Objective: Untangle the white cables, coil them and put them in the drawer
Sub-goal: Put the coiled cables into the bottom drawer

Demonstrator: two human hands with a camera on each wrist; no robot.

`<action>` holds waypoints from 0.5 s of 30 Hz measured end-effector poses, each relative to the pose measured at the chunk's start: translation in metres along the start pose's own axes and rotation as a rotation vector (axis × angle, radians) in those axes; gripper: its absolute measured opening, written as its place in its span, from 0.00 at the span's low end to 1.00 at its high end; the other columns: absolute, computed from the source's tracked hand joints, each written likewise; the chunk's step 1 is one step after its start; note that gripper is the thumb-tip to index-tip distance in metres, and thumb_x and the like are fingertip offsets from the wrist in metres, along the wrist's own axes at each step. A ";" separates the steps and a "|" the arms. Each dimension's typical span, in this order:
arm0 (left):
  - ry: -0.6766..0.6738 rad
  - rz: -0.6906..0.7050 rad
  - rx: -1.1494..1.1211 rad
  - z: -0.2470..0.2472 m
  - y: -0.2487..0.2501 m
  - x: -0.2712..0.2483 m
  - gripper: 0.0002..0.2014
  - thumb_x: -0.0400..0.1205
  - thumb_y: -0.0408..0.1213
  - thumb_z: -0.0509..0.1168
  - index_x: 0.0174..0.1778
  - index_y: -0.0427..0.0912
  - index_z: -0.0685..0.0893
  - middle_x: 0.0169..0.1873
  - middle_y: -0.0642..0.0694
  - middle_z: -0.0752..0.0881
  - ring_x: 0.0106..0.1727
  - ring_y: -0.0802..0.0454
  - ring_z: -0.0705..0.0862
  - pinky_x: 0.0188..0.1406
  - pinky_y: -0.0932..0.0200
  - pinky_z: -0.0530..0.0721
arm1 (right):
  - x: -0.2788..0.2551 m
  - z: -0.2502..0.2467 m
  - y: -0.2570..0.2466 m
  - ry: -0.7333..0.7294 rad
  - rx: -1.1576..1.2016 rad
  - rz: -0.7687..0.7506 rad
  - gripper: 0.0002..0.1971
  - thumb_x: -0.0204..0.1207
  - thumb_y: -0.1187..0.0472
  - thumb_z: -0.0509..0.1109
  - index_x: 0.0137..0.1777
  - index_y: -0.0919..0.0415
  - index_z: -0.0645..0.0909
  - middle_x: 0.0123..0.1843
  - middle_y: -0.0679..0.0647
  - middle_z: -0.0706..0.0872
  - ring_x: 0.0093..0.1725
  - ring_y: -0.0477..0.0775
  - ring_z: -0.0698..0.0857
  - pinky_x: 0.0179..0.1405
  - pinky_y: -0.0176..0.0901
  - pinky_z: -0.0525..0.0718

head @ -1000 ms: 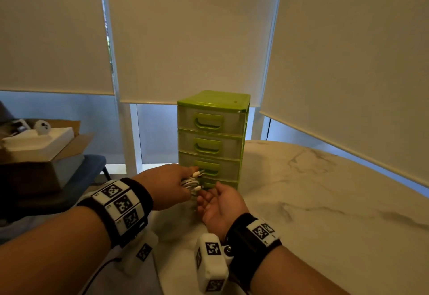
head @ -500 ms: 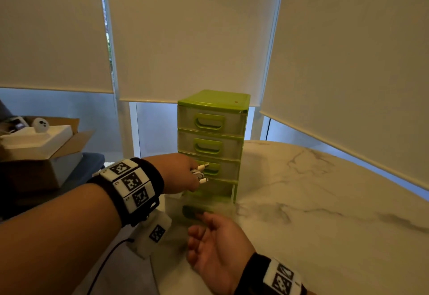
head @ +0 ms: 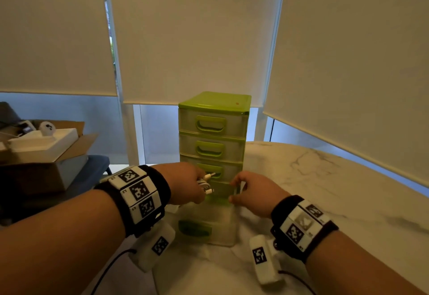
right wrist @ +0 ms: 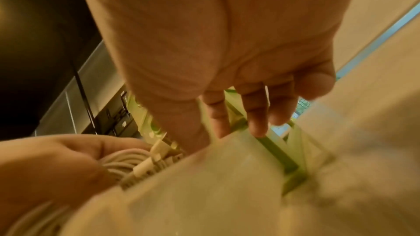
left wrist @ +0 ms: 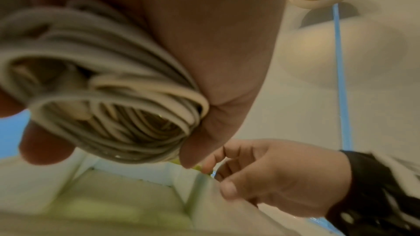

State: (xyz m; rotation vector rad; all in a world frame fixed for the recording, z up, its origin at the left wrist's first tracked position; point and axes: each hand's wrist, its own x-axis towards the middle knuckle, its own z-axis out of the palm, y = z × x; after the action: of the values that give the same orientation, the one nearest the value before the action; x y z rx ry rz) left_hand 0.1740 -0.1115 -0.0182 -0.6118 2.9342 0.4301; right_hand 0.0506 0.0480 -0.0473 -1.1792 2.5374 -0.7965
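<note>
Cables (head: 204,184) coiled in left hand (head: 183,183) above open bottom drawer (head: 206,225).

One green drawer unit (head: 214,132) stands near the back edge of the one marble table (head: 325,202); it has four drawers, three shut in the frame and one drawer (head: 206,227) pulled out at the bottom. Two hands are in view, a left hand (head: 183,184) and a right hand (head: 255,192), each with one marked wristband and one small white camera block under the wrist. There is one bundle of white cables (head: 204,184) with two plug ends sticking out, three window blinds behind, and one cardboard box (head: 46,162) off the table's left edge.
</note>
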 end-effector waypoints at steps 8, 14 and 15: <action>0.005 -0.015 -0.014 0.001 0.006 0.005 0.11 0.77 0.45 0.67 0.55 0.50 0.83 0.44 0.47 0.87 0.44 0.50 0.84 0.44 0.56 0.84 | 0.005 0.017 0.019 -0.223 0.069 -0.018 0.50 0.49 0.40 0.84 0.73 0.43 0.66 0.60 0.46 0.84 0.55 0.48 0.85 0.56 0.45 0.84; 0.015 -0.013 0.024 0.014 0.021 0.002 0.13 0.79 0.47 0.66 0.55 0.50 0.73 0.39 0.50 0.81 0.38 0.53 0.80 0.44 0.54 0.84 | 0.004 0.025 0.023 -0.301 0.117 -0.004 0.64 0.38 0.37 0.86 0.76 0.39 0.56 0.69 0.49 0.79 0.63 0.52 0.83 0.64 0.54 0.84; -0.012 -0.030 0.062 0.017 0.023 0.001 0.15 0.79 0.48 0.66 0.57 0.49 0.72 0.40 0.50 0.81 0.38 0.53 0.79 0.44 0.54 0.83 | 0.004 0.026 0.023 -0.299 0.124 -0.007 0.65 0.37 0.36 0.86 0.76 0.38 0.55 0.69 0.49 0.79 0.64 0.53 0.83 0.64 0.54 0.84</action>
State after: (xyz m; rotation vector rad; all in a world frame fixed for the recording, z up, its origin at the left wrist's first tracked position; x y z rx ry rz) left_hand 0.1647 -0.0862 -0.0285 -0.6415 2.9104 0.3370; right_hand 0.0445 0.0474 -0.0818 -1.1698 2.2119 -0.7084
